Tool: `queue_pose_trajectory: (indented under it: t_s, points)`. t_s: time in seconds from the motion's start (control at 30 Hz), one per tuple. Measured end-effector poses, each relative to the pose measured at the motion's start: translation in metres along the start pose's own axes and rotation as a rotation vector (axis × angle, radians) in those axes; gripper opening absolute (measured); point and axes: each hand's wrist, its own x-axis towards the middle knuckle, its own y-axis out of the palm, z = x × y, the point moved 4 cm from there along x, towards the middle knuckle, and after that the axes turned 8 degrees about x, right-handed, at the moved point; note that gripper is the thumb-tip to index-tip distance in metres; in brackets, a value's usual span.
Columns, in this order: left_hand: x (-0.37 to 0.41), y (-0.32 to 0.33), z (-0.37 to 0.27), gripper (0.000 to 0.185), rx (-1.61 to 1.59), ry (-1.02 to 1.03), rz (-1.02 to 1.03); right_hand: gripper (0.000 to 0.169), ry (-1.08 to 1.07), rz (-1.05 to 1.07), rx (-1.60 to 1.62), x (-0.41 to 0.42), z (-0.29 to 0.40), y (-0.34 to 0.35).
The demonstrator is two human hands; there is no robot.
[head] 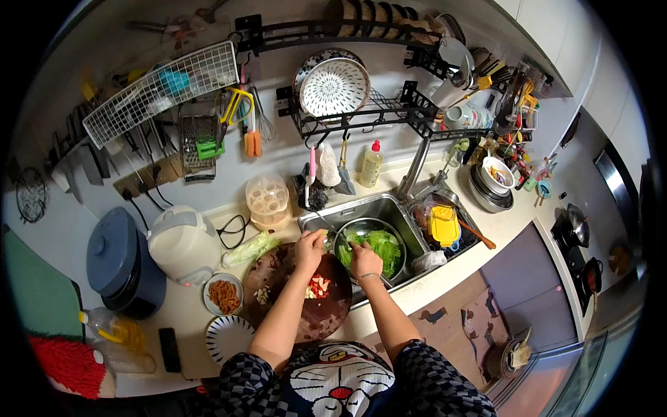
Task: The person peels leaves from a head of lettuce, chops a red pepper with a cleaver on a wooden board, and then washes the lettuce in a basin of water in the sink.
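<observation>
Over the left edge of the sink (417,229), my left hand (311,249) pinches a small greenish piece, too small to name. My right hand (366,260) reaches over a metal bowl (403,245) in the sink, its fingertips at the green leafy vegetables (384,249); whether it grips any is hidden. Below my left forearm lies a round wooden cutting board (331,318) with chopped red pepper (319,286) and chopped pale bits (262,294). A head of leafy cabbage (251,248) lies at the board's upper left. Beside the board are a dish of brown shredded food (224,296) and a striped plate (226,339).
A rice cooker (185,245), a blue lidded container (117,255), an oil bottle (120,329) and a phone (169,349) occupy the left counter. A plastic egg holder (268,200) stands behind the board. The right basin holds a yellow-lidded box (444,227). A black rack (365,117) overhangs the sink.
</observation>
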Motion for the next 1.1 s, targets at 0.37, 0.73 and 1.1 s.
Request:
queue_pose_trajectory:
  t_s: [0.37,0.73,1.1]
  points:
    - [0.025,0.02,0.011,0.029,-0.398,-0.337,0.171,0.036,0.019,0.057,-0.106,-0.05,-0.025,0.007]
    - [0.024,0.044,-0.03,0.011,0.184,0.08,0.614,0.04,-0.214,-0.232,-0.172,-0.066,-0.012,-0.007]
    - [-0.008,-0.021,-0.019,0.023,0.147,0.382,0.861,0.041,-0.449,-0.165,-0.241,-0.061,0.011,0.004]
